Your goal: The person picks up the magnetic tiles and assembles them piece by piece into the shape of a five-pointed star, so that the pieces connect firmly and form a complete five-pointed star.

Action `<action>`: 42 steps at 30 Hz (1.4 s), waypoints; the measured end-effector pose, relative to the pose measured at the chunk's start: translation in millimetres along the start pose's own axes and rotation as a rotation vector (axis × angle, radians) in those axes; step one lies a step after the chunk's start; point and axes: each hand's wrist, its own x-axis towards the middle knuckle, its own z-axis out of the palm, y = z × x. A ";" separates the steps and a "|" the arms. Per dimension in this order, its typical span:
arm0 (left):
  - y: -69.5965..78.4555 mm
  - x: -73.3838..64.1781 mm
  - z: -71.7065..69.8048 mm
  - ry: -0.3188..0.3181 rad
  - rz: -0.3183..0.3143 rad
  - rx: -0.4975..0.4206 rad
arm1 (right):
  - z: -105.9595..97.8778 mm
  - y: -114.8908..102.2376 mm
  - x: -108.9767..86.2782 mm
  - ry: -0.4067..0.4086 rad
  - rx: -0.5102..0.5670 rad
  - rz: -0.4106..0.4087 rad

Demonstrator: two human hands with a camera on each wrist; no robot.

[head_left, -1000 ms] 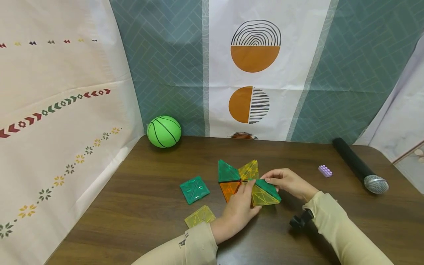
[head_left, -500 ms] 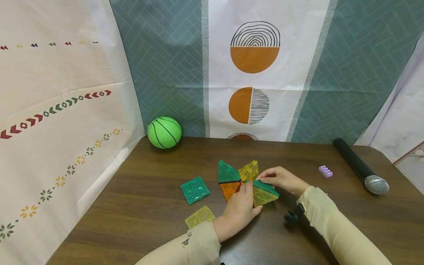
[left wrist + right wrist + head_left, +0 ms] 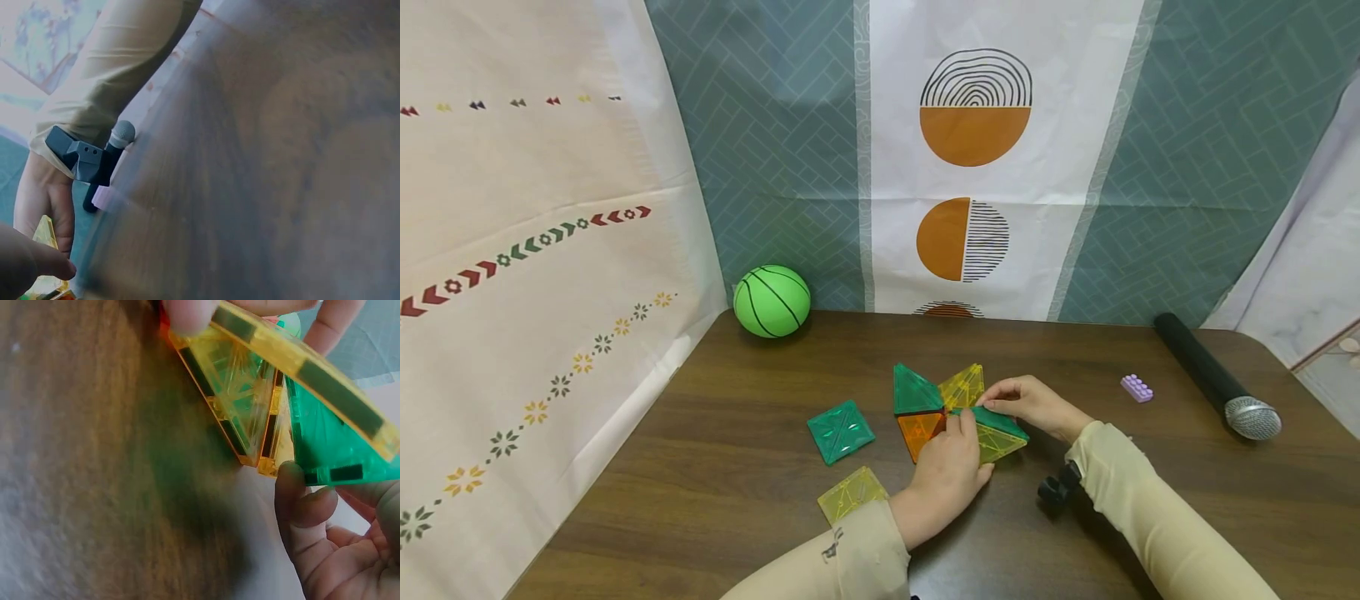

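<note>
Translucent magnetic tiles form a star-like cluster on the table, with a green triangle (image 3: 916, 392), a yellow triangle (image 3: 964, 387) and an orange triangle (image 3: 919, 432). On its right side, a yellow triangular tile (image 3: 998, 443) and a green triangular tile (image 3: 344, 440) meet along an edge and tilt up. My left hand (image 3: 947, 471) lies over the cluster's near side and grips the tilted yellow tile, thumb on one face and fingers behind. My right hand (image 3: 1037, 407) pinches the green tile near its corner. Part of the cluster is hidden under my left hand.
Left of the cluster lie a green square of tiles (image 3: 841, 432) and a yellow square of tiles (image 3: 853, 493), close to my left sleeve. A green ball (image 3: 772, 301) sits at the back left. A purple toy brick (image 3: 1137, 387) and a microphone (image 3: 1216, 375) lie at the right.
My right hand has shifted slightly left, and the tilted green and yellow tiles have come in closer to the cluster's middle. My left forearm has edged to the right.
</note>
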 end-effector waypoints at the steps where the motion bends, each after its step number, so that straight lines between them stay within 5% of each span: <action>1: 0.5 -0.1 0.4 0.013 0.002 0.018 | 0.7 0.2 0.2 0.014 -0.005 0.003; 11: 1.9 1.0 2.6 0.051 -0.011 0.036 | 7.7 -0.3 -1.4 0.076 -0.053 -0.013; 19: -4.7 1.3 -15.0 -0.080 0.005 -0.083 | 5.0 -14.3 -14.7 0.150 -0.110 0.021; 30: -53.4 -8.6 -57.3 -0.187 0.126 -0.327 | 13.2 -51.2 -39.7 0.288 -0.227 0.001; 35: -79.5 -16.0 -71.5 -0.301 0.149 -0.450 | 23.6 -68.9 -49.7 0.333 -0.253 -0.022; 42: -108.4 -32.1 -81.3 -0.364 0.211 -0.426 | 46.0 -83.3 -57.6 0.386 -0.255 -0.047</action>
